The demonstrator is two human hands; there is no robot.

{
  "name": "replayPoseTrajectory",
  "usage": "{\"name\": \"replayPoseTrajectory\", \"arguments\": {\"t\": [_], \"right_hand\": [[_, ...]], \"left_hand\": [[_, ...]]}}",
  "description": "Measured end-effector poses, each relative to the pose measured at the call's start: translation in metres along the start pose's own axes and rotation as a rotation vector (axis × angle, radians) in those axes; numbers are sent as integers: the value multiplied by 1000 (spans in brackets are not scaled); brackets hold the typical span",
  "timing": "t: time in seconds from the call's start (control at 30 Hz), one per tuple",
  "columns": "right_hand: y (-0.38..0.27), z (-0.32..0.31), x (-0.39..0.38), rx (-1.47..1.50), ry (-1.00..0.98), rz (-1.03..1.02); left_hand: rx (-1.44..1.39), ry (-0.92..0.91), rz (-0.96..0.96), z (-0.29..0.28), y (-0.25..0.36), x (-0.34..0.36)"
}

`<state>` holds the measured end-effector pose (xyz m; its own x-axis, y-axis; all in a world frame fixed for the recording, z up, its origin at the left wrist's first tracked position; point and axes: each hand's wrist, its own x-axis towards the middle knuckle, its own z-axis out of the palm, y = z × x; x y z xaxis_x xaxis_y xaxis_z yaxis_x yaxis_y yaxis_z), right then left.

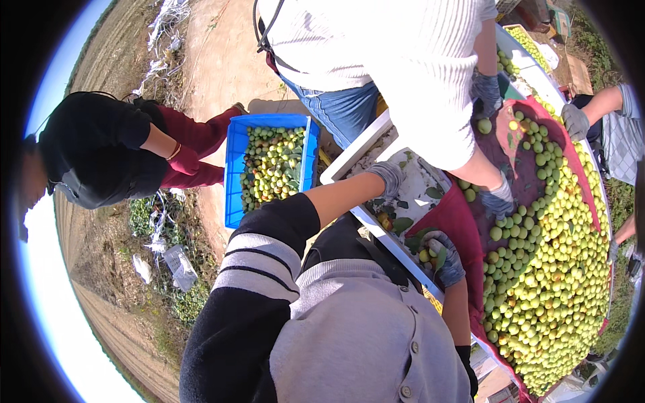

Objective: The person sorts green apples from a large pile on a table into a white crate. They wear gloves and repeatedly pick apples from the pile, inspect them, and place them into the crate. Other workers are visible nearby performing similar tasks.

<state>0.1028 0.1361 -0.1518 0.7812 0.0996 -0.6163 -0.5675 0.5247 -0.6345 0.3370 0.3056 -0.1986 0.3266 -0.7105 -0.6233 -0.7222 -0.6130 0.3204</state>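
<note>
My right hand (pixel 446 259), in a grey work glove, is closed around a few small round green fruits (pixel 426 256) with leaves, at the near side of a white tray (pixel 418 191). My left hand (pixel 388 177), also gloved in grey, is over the left side of that tray; its fingertips are hidden. Leaves (pixel 403 224) and debris lie scattered in the tray. Right of it, a large heap of the same green to yellow-green fruits (pixel 547 282) lies on a dark red cloth (pixel 463 225).
Opposite, a co-worker in a white sweater (pixel 416 80) reaches a gloved hand (pixel 498 200) into the fruit. Other workers' hands (pixel 575 122) are along the right edge. A blue crate (pixel 232 195) of fruit is at left, beside a person in dark clothes (pixel 101 148).
</note>
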Motion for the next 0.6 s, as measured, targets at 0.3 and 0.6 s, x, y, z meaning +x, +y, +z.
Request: {"name": "replayPoseTrajectory", "arguments": {"t": [0.3,0.6], "right_hand": [[14,7,64,-873,78,179],[-5,22,77,-813,37,482]], "left_hand": [[-236,7,95,45,30,-44],[-763,-69,55,33,41,-30]]}}
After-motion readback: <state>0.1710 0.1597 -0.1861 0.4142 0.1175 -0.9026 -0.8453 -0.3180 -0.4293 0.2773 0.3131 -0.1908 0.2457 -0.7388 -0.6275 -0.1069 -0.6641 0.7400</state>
